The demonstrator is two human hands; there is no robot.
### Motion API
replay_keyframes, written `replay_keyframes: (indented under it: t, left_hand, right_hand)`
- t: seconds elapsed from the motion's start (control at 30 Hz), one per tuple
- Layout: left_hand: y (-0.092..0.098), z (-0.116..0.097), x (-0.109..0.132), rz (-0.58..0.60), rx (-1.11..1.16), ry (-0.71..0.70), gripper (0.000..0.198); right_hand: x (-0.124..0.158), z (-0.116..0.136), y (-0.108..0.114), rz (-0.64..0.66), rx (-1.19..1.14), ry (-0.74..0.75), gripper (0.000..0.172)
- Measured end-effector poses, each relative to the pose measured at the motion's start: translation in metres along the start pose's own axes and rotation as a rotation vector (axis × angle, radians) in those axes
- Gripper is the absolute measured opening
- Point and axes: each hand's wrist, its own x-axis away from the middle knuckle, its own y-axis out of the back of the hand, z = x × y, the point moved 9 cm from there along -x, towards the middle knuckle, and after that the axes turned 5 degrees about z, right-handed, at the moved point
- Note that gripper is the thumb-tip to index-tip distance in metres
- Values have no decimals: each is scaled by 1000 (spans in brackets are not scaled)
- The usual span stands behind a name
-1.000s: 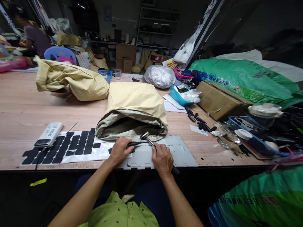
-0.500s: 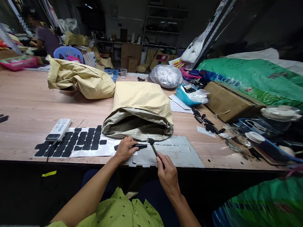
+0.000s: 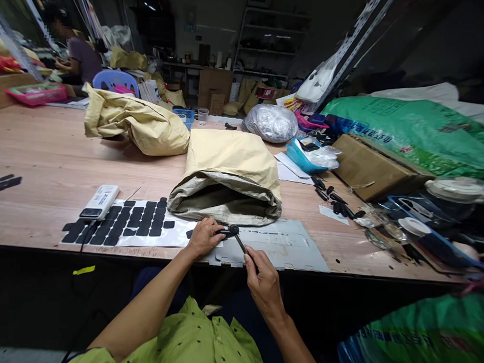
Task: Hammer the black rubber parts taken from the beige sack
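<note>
Counted one hammer point(image 3: 241, 242), held in the right hand point(image 3: 262, 275), closed firmly around its dark handle. Counted also at least one long black piece point(image 3: 223, 231), held under the curled left hand point(image 3: 203, 238); could not tell whether one only or two together. Saw the hammer head point(image 3: 233, 230) at the right end of the black piece, over the grey board point(image 3: 279, 243) on the tabletop point(image 3: 60, 154); could not tell whether touching or just above.

Counted two cream sacks: one point(image 3: 235, 152) just beyond the hands, another point(image 3: 148, 126) farther to the left. Found at left one white sheet point(image 3: 175, 237) with more than twenty black rounded patches point(image 3: 147, 219), one white box-shaped device point(image 3: 100, 203) and one thin rod point(image 3: 133, 193). Counted farther away one clear cup point(image 3: 203, 114), one cardboard box point(image 3: 377, 165), and at right two large green sacks point(image 3: 410, 124).

Noticed printed characters on both green sacks and blue print on the white device, but too blurred for certain reading.

Saw the hammer pointing away from the near edge and leftward, with long axis oblique; saw the black piece pointing rightward, with long axis nearly along the edge.
</note>
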Motion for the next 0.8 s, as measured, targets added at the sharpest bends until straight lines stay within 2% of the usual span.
replay_keyframes:
  t: [0.1, 0.2, 0.33, 0.43, 0.6, 0.8]
  left_hand:
    - [0, -1, 0, 2, 1, -7, 15]
    - [1, -1, 0, -2, 6, -6, 15]
    - [1, 0, 0, -9, 10, 10, 19]
    - [1, 0, 1, -10, 12, 19, 19]
    - [3, -1, 1, -5, 20, 14, 18]
    - [5, -10, 5, 35, 13, -12, 18]
  right_hand:
    - [-2, 4, -8, 39, 5, 2, 30]
    - [-4, -1, -14, 68, 41, -28, 29]
    - [-19, -15, 0, 12, 142, -33, 30]
    - [-38, -33, 15, -46, 364, -65, 31]
    - [-56, -57, 14, -52, 690, -49, 27]
    - [-54, -59, 12, -98, 708, -57, 25]
